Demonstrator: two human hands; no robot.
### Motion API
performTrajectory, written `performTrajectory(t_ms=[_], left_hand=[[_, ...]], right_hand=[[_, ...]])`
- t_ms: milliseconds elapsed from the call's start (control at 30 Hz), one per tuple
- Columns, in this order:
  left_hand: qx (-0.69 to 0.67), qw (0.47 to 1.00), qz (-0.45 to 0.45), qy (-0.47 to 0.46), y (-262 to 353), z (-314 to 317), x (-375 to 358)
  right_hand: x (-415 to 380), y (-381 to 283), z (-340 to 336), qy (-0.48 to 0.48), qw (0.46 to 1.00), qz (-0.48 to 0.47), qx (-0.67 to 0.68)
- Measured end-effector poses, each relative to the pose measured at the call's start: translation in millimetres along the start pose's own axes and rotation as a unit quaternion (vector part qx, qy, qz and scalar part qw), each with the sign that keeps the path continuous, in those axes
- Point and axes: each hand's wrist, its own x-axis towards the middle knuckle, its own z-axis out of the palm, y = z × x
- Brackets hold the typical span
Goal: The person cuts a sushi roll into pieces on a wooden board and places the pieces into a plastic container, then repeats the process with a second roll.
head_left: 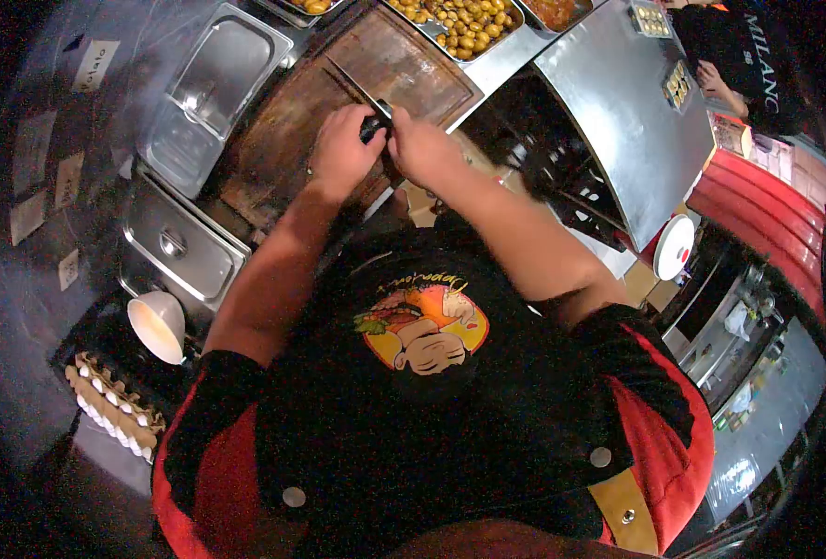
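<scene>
A knife [355, 82] with a thin blade points away over the brown wooden cutting board [278, 126]. My right hand [419, 149] is closed at the knife's dark handle end, near the board's front edge. Beside it, my left hand [343, 147] curls around a small black object [370, 129], mostly hidden by the fingers; whether it is part of the knife I cannot make out. Both hands almost touch. No food shows under the blade.
Small yellow potatoes fill a metal tray [515, 20] beyond the board. To the left are a steel pan [269, 42] and a lidded pan [203, 244]. A steel counter [609, 102] lies right, with another person [758, 65] behind it. A white lamp [157, 326] stands lower left.
</scene>
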Motion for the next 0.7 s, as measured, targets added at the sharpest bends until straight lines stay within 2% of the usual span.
performTrajectory(t_ms=[67, 167, 233, 267, 333, 533, 700], left_hand=[[-0.002, 1.0, 0.006, -0.01, -1.3, 0.3, 0.0], [-0.011, 1.0, -0.008, 0.007, 0.5, 2.3, 0.1], [-0.016, 1.0, 0.007, 0.013, -1.1, 2.3, -0.2], [-0.016, 1.0, 0.007, 0.011, -1.3, 2.6, -0.4], [-0.029, 0.999, 0.027, 0.037, -7.9, 7.6, -2.3], [0.001, 0.999, 0.039, 0.012, -8.5, 5.9, -0.5], [0.011, 0.999, 0.032, 0.01, -0.8, 7.2, -0.4]], right_hand=[[-12.5, 11.3, 2.8, 0.004, 1.0, -0.007, 0.016], [-54.2, 28.3, -8.0, -0.052, 0.999, 0.014, -0.009], [-67.9, 33.9, -10.0, -0.108, 0.992, 0.07, -0.003], [-66.3, 35.7, -5.4, -0.108, 0.992, 0.071, -0.003], [-52.8, 36.7, 9.1, -0.038, 0.999, 0.001, -0.021], [10.0, 5.9, 13.3, -0.033, 0.999, 0.021, -0.012], [-51.4, 32.8, 7.8, -0.046, 0.999, 0.022, 0.013]])
